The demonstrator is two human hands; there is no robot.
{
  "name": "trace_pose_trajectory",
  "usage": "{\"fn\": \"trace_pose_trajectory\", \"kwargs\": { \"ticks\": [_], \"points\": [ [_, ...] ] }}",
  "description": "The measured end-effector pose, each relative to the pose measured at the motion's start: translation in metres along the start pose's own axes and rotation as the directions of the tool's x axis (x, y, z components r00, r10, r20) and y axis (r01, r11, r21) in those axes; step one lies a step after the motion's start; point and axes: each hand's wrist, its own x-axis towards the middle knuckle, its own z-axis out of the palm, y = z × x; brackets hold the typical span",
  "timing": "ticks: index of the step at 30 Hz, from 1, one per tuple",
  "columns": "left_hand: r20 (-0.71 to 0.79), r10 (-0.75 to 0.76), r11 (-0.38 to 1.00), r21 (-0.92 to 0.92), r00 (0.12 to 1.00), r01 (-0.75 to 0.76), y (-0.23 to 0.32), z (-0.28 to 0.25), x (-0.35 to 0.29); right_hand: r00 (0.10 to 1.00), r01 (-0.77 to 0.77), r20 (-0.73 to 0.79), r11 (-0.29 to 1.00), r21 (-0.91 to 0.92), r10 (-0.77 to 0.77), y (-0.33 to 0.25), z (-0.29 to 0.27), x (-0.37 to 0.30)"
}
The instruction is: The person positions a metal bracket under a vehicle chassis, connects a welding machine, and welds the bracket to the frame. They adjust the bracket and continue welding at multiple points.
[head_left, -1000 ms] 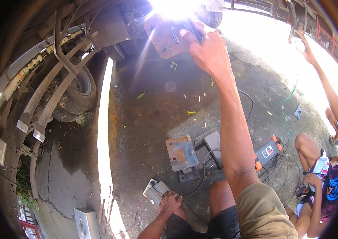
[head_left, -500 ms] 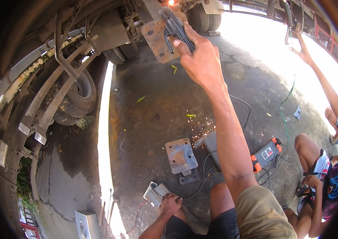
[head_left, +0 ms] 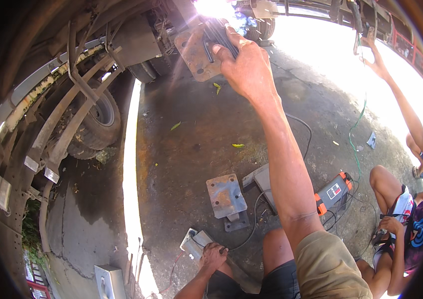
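Observation:
My right hand (head_left: 249, 67), at the end of a long outstretched arm, grips a dark ribbed welding electrode holder (head_left: 220, 37) with a side lever. Beyond its tip a white-violet welding arc (head_left: 214, 7) glares at the top edge and hides the contact point. Just left of the holder is a rusty steel plate (head_left: 191, 57) with holes, below the vehicle frame. My left hand (head_left: 213, 255) is low by my knee, its fingers curled over a small dark thing I cannot make out. Close to it lies a pale flat box (head_left: 194, 244) with a cable.
Holed steel plates (head_left: 227, 195) lie on the concrete, beside a grey metal piece (head_left: 261, 182). An orange-and-grey machine (head_left: 333, 193) with cables stands to the right. A person (head_left: 411, 224) crouches there; another raised hand (head_left: 378, 65) reaches up. Wheels (head_left: 104, 109) and truck beams are left.
The small orange glow at the top has become a large bright arc. My right hand has shifted slightly up and left with the holder. Sparks above the floor plates are gone.

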Motion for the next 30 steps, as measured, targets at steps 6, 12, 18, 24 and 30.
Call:
{"fn": "trace_pose_trajectory", "kwargs": {
  "ticks": [6,12,18,24,30],
  "points": [
    [0.027,0.004,1.000,0.010,1.000,-0.005,0.003,-0.003,0.002,0.999,-0.007,0.032,1.000,-0.026,0.008,-0.002,-0.006,0.004],
    [0.111,-0.056,0.998,0.022,0.992,0.054,0.006,-0.010,0.001,0.998,0.047,-0.025,0.995,-0.088,-0.049,0.003,-0.003,0.005],
    [0.115,-0.056,0.998,0.030,0.992,0.053,0.005,-0.009,0.001,0.992,0.111,-0.048,0.989,-0.097,-0.116,0.008,-0.006,0.009],
    [0.092,-0.057,0.998,0.018,0.994,0.055,0.011,-0.012,0.000,0.999,0.028,0.030,0.998,-0.050,-0.027,0.000,-0.013,0.015],
    [0.055,-0.033,0.999,0.018,0.998,0.032,0.008,-0.009,0.000,0.999,0.048,0.008,0.997,-0.059,-0.048,-0.003,-0.014,0.014]
  ]
}}
